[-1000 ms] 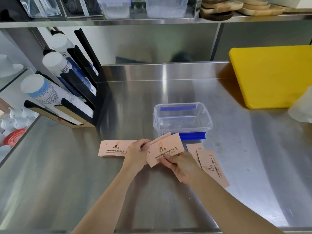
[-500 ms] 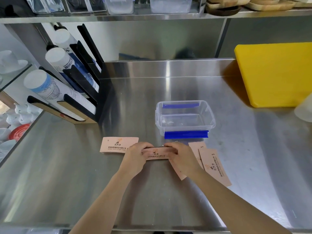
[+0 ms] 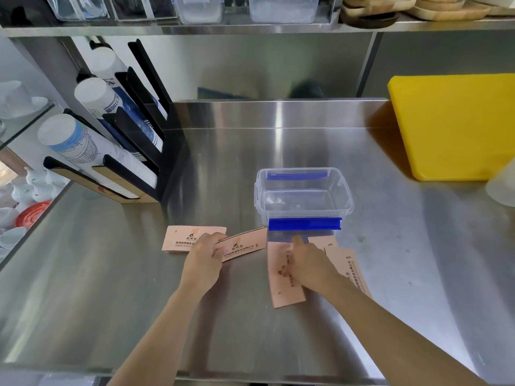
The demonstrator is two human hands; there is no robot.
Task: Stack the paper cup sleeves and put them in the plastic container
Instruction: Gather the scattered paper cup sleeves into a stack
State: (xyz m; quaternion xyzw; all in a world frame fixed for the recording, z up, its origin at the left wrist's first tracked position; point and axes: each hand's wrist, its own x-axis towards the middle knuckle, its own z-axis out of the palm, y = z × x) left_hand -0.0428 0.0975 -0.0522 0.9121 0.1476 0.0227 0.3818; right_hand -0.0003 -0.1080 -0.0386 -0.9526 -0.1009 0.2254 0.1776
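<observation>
My left hand point(image 3: 204, 259) grips a small stack of flat pink paper cup sleeves point(image 3: 245, 245) just above the steel counter. Another pink sleeve point(image 3: 184, 240) lies flat to its left. My right hand point(image 3: 309, 261) rests with fingers spread on a sleeve lying lengthwise point(image 3: 282, 285); two more sleeves point(image 3: 351, 267) lie to the right, partly under my forearm. The clear plastic container point(image 3: 303, 196) with blue clips stands empty just behind the sleeves.
A black rack of paper cup stacks point(image 3: 111, 151) stands at the back left. A yellow cutting board point(image 3: 457, 123) leans at the back right, with a translucent tub point(image 3: 501, 188) beside it. A shelf with containers runs overhead. White crockery sits lower left.
Both hands were squaring the stack together on the counter. Now my right hand has let go and moved right onto a loose sleeve, while my left hand keeps the stack.
</observation>
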